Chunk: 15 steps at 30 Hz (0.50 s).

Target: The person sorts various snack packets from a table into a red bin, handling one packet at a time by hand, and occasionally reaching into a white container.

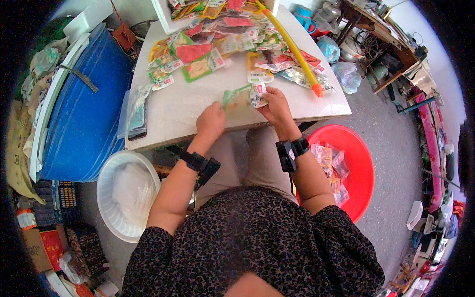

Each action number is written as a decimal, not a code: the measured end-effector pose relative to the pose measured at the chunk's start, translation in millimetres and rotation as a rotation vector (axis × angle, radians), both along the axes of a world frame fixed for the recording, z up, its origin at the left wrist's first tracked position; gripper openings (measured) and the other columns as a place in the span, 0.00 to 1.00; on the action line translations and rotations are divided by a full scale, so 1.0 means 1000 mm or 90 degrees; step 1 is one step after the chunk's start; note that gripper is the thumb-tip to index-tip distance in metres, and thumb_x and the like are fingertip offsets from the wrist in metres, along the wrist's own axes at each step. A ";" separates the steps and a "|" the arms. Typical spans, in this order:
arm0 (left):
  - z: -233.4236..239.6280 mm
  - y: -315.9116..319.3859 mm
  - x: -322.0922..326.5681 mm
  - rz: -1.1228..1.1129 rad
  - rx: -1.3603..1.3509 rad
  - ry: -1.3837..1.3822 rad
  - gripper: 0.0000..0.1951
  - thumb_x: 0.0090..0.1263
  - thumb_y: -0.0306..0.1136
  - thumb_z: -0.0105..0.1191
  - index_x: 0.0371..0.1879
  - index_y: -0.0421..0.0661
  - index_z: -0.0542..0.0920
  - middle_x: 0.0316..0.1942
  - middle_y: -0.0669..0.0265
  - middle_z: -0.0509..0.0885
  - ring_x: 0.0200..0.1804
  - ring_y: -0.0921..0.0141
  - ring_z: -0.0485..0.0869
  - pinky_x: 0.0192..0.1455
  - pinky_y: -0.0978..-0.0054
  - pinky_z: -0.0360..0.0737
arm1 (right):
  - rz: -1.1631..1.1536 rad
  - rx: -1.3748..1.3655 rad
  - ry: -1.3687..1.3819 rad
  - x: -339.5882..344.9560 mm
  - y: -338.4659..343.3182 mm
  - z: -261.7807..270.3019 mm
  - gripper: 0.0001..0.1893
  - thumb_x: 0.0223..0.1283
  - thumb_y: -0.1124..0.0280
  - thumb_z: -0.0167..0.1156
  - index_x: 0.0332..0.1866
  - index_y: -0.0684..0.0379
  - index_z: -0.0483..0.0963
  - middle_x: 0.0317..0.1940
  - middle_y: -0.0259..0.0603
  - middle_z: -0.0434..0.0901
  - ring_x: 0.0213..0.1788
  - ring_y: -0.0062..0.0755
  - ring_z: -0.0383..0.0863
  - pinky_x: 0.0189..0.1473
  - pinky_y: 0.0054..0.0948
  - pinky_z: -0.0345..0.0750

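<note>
Both my hands hold a green-edged plastic food packet [239,100] above the near edge of the white table [170,118]. My left hand [211,120] grips its left end, with the fingers curled in. At the other end, my right hand [276,105] pinches the white printed part. Beyond them lie many sealed food packets, among them a green-edged one [200,69], a red one [195,52] and a yellow one [258,68]. A yellow tube with an orange tip [293,48] rests across the packets on the right.
A white foam box [162,18] with packets stands at the table's far side. Clear plastic bags [135,111] lie at the left edge. Below are a white basin [102,196] with clear film and a red basin [362,178] with packets. A large blue tub [89,107] stands left.
</note>
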<state>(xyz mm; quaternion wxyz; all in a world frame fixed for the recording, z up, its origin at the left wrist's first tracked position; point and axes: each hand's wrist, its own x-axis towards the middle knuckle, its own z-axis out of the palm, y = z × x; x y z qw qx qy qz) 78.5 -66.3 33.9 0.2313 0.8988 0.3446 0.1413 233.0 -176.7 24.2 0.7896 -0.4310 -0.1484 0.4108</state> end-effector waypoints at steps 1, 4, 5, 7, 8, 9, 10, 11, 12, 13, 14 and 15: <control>-0.001 0.000 0.000 -0.005 0.009 -0.002 0.10 0.55 0.35 0.40 0.31 0.45 0.71 0.28 0.55 0.75 0.33 0.56 0.74 0.33 0.62 0.69 | -0.007 0.015 0.011 -0.002 0.002 0.001 0.08 0.44 0.73 0.52 0.32 0.63 0.69 0.27 0.40 0.71 0.32 0.34 0.73 0.29 0.29 0.71; 0.002 -0.006 0.005 -0.026 0.027 -0.038 0.09 0.55 0.34 0.40 0.32 0.45 0.71 0.29 0.55 0.75 0.33 0.56 0.74 0.33 0.61 0.69 | -0.086 -0.042 -0.448 0.016 0.012 -0.054 0.09 0.45 0.80 0.45 0.35 0.67 0.66 0.31 0.44 0.72 0.34 0.35 0.74 0.35 0.32 0.73; 0.002 -0.006 0.005 -0.028 0.031 -0.054 0.09 0.55 0.34 0.39 0.32 0.45 0.71 0.29 0.55 0.75 0.33 0.56 0.74 0.33 0.61 0.69 | -0.102 -0.048 -0.499 0.014 0.019 -0.067 0.09 0.46 0.81 0.43 0.35 0.68 0.66 0.32 0.45 0.72 0.34 0.35 0.74 0.36 0.31 0.73; 0.005 -0.008 0.006 -0.039 0.036 -0.069 0.09 0.56 0.34 0.39 0.31 0.45 0.71 0.29 0.56 0.75 0.33 0.56 0.74 0.33 0.61 0.69 | -0.146 -0.065 -0.601 0.008 0.029 -0.084 0.10 0.47 0.83 0.41 0.36 0.70 0.65 0.33 0.46 0.72 0.34 0.35 0.75 0.38 0.31 0.74; 0.007 -0.010 0.008 -0.047 0.038 -0.076 0.09 0.56 0.34 0.40 0.31 0.46 0.71 0.28 0.56 0.75 0.33 0.56 0.74 0.33 0.61 0.69 | -0.164 -0.047 -0.560 0.004 0.033 -0.090 0.10 0.47 0.83 0.41 0.36 0.70 0.65 0.32 0.45 0.72 0.34 0.34 0.75 0.38 0.30 0.74; 0.009 -0.011 0.005 -0.034 0.042 -0.074 0.09 0.55 0.33 0.39 0.30 0.45 0.71 0.28 0.56 0.75 0.33 0.56 0.74 0.33 0.61 0.69 | -0.130 -0.036 -0.517 0.000 0.034 -0.083 0.09 0.48 0.82 0.42 0.36 0.70 0.65 0.32 0.45 0.73 0.33 0.33 0.75 0.37 0.29 0.73; 0.013 -0.013 0.003 -0.025 0.046 -0.072 0.09 0.55 0.33 0.38 0.29 0.45 0.71 0.28 0.56 0.75 0.33 0.56 0.74 0.32 0.60 0.69 | -0.102 -0.029 -0.473 -0.004 0.033 -0.075 0.08 0.48 0.81 0.43 0.35 0.70 0.66 0.31 0.44 0.73 0.33 0.32 0.75 0.35 0.28 0.73; 0.015 -0.015 0.002 -0.017 0.050 -0.071 0.09 0.55 0.33 0.37 0.28 0.45 0.71 0.27 0.57 0.75 0.32 0.56 0.73 0.32 0.59 0.69 | -0.077 -0.024 -0.429 -0.007 0.031 -0.067 0.08 0.49 0.80 0.44 0.35 0.69 0.66 0.31 0.43 0.73 0.32 0.31 0.75 0.34 0.26 0.73; 0.013 -0.011 -0.002 -0.012 0.055 -0.058 0.08 0.55 0.33 0.37 0.28 0.45 0.71 0.27 0.57 0.75 0.32 0.56 0.73 0.32 0.60 0.69 | 0.026 0.006 -0.231 -0.027 0.024 -0.026 0.08 0.49 0.78 0.45 0.35 0.69 0.66 0.30 0.43 0.73 0.31 0.30 0.74 0.33 0.26 0.73; 0.011 -0.009 -0.003 -0.018 0.059 -0.048 0.08 0.55 0.33 0.38 0.28 0.45 0.71 0.28 0.57 0.75 0.32 0.56 0.73 0.32 0.60 0.69 | 0.115 0.031 -0.035 -0.038 0.015 0.007 0.07 0.50 0.77 0.46 0.35 0.68 0.66 0.30 0.42 0.73 0.31 0.29 0.74 0.32 0.25 0.72; 0.010 -0.008 -0.001 -0.028 0.063 -0.039 0.08 0.56 0.33 0.38 0.28 0.45 0.71 0.28 0.57 0.75 0.32 0.56 0.73 0.32 0.60 0.69 | 0.118 -0.033 -0.056 -0.040 0.008 0.022 0.08 0.50 0.75 0.47 0.35 0.67 0.67 0.29 0.42 0.73 0.30 0.28 0.74 0.31 0.24 0.72; 0.009 -0.008 -0.002 -0.034 0.064 -0.066 0.08 0.56 0.33 0.38 0.28 0.45 0.71 0.28 0.57 0.75 0.32 0.56 0.73 0.32 0.60 0.69 | 0.124 -0.098 -0.076 -0.041 0.002 0.032 0.08 0.51 0.73 0.48 0.35 0.67 0.67 0.28 0.41 0.73 0.29 0.27 0.74 0.30 0.23 0.71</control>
